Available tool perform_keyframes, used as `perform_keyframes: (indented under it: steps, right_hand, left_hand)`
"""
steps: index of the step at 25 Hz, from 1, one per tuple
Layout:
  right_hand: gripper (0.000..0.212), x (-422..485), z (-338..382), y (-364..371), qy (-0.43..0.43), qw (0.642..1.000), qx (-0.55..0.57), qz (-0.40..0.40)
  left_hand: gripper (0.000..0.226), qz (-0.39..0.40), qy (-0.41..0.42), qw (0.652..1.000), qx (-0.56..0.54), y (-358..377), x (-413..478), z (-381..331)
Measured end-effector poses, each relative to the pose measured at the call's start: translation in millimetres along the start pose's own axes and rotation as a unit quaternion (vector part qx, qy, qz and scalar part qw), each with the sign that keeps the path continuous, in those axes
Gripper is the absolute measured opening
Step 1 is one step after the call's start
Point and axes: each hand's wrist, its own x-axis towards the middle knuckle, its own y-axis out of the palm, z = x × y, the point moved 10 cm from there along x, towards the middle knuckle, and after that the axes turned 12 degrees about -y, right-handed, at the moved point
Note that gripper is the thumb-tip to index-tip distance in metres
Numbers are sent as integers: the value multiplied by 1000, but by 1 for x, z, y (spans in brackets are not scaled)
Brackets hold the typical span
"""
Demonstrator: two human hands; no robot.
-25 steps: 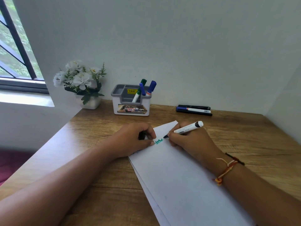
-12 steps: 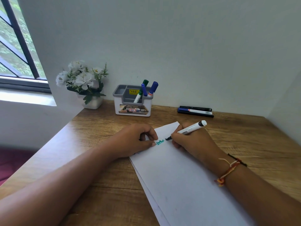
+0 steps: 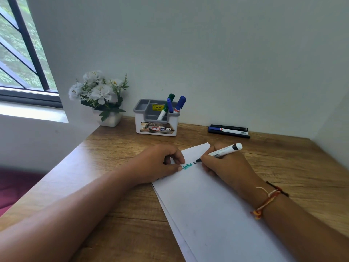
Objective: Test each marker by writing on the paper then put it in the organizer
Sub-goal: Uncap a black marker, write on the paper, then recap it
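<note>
Testing a white-barrelled marker [image 3: 224, 149] on the paper [image 3: 207, 205] right now. My right hand [image 3: 226, 167] is gripping it in a normal pen pinch, fingers closed round the barrel low down. The dark tip is touching the sheet just right of a teal scribble [image 3: 187, 166], up near the paper's far corner. My left hand [image 3: 156, 165] is resting on the paper's left edge, thumb lying on the sheet. Its fingers are curling around a small dark bit that I'm taking for the cap [image 3: 165, 162].

How I'm trying to do this bit well, imo: I'm aiming for a short, light squiggle in the blank patch beside the teal one, not over it, so the colour is reading cleanly. Pressing hard is only going to mash the tip. The left hand is doing the quiet work of pinning the sheet. There's a second sheet peeking out underneath, and I'm guessing loose paper on wood is going to slide.

The organizer [image 3: 156, 127] is sitting by the far edge of the surface [image 3: 122, 144], left of the middle. The standing markers [image 3: 170, 106] are leaning in its right-hand side, so this one is heading there, capped, if it's marking fine. The lying markers [image 3: 228, 131] are waiting side by side along the far edge, right of the organizer, probably untested.
</note>
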Motion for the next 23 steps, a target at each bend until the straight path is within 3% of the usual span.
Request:
perform_keyframes:
  steps: [23]
  right_hand:
    - [12,-1,-6,-6,23,999,-9,-21]
  left_hand:
    - [15,9,0,1000,2,2,-1,-1]
